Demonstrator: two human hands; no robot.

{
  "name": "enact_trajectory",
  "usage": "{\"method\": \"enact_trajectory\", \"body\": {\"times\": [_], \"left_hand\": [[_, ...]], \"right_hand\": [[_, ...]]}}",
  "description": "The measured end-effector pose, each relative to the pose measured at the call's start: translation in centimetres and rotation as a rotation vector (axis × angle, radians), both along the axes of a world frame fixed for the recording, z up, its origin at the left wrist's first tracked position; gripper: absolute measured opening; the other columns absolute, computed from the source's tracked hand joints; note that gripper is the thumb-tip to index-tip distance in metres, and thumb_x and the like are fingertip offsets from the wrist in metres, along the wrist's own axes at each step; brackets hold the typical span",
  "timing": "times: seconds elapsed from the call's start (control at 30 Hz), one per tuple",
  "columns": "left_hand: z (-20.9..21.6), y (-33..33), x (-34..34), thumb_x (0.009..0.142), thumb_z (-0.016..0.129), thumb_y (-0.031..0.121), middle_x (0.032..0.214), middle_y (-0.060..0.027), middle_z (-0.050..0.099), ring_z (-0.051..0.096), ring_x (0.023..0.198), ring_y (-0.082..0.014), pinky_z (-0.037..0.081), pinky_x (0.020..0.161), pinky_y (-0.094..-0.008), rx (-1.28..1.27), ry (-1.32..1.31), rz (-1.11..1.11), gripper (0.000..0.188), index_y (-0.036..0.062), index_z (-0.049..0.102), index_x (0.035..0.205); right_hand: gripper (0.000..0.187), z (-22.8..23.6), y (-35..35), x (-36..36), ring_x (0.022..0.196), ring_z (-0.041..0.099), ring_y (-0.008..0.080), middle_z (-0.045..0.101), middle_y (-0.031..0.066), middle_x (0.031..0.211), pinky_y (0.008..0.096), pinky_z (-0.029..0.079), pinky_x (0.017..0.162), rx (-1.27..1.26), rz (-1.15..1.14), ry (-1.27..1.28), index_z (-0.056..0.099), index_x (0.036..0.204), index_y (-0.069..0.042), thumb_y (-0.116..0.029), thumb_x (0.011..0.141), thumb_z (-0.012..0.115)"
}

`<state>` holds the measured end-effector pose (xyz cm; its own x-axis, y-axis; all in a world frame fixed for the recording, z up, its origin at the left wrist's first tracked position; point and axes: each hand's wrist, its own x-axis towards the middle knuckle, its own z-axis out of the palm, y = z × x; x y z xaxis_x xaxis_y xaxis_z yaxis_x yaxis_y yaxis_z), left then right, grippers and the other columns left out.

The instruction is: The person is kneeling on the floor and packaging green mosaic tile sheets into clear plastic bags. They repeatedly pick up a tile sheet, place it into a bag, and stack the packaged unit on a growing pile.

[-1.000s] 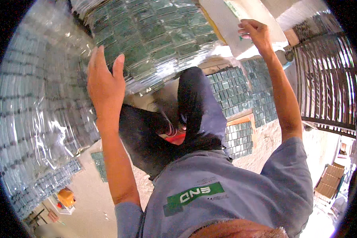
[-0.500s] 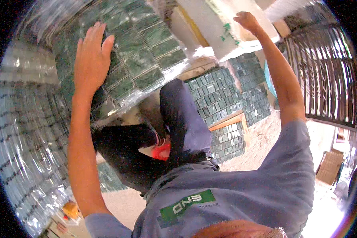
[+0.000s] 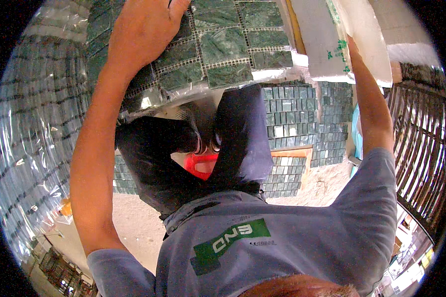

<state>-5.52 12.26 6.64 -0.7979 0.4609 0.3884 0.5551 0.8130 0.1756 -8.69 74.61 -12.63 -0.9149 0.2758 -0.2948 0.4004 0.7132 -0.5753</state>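
My left hand [image 3: 141, 32] lies on a mesh-backed sheet of dark green stone mosaic tiles [image 3: 223, 47]. Its thumb stands apart from the palm, while the fingertips run past the top edge of the view. My right forearm [image 3: 374, 104] reaches up to a white cardboard box [image 3: 327, 54] with green print. Past the wrist, my right hand is hidden by the box, so what it touches does not show. Clear plastic film [image 3: 183, 94] hangs along the near edge of the tile sheet.
Plastic-wrapped tile stacks [image 3: 34, 128] rise at the left. More small green mosaic sheets [image 3: 290, 116] lie beyond my knee, near a wooden strip [image 3: 309, 156]. Something red [image 3: 200, 163] shows between my legs. A dark slatted structure [image 3: 421, 143] stands at the right.
My right hand, a closed fist above the white box before, has gone down behind its wall. The view has shifted, so the tile sheet and left hand appear higher and closer.
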Motion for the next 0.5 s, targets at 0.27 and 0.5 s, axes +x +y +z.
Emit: {"method": "enact_trajectory", "body": {"times": [0.27,0.5], "left_hand": [[-0.3,0.9,-0.6,0.100,0.046,0.026,0.140,-0.0236,0.048,0.041,0.134,-0.0378,0.028,0.114,-0.0454,0.027,0.040,-0.057,0.044,-0.0029,0.049,0.132],[0.2,0.5,0.3,0.099,0.047,0.025,0.141,-0.0217,0.048,0.041,0.133,-0.0377,0.029,0.114,-0.0462,0.046,0.031,-0.017,0.043,-0.0011,0.048,0.134]], "right_hand": [[0.040,1.3,2.8,0.6,0.112,0.062,0.0365,0.065,0.0209,0.119,0.0476,0.049,0.094,1.131,0.305,-0.129,0.066,0.112,-0.006,-0.035,0.095,0.044],[0.034,6.0,-3.6,1.6,0.091,0.070,0.0369,0.071,0.0170,0.103,0.0473,0.057,0.079,1.077,0.044,0.110,0.070,0.102,-0.007,-0.035,0.090,0.056]]}}
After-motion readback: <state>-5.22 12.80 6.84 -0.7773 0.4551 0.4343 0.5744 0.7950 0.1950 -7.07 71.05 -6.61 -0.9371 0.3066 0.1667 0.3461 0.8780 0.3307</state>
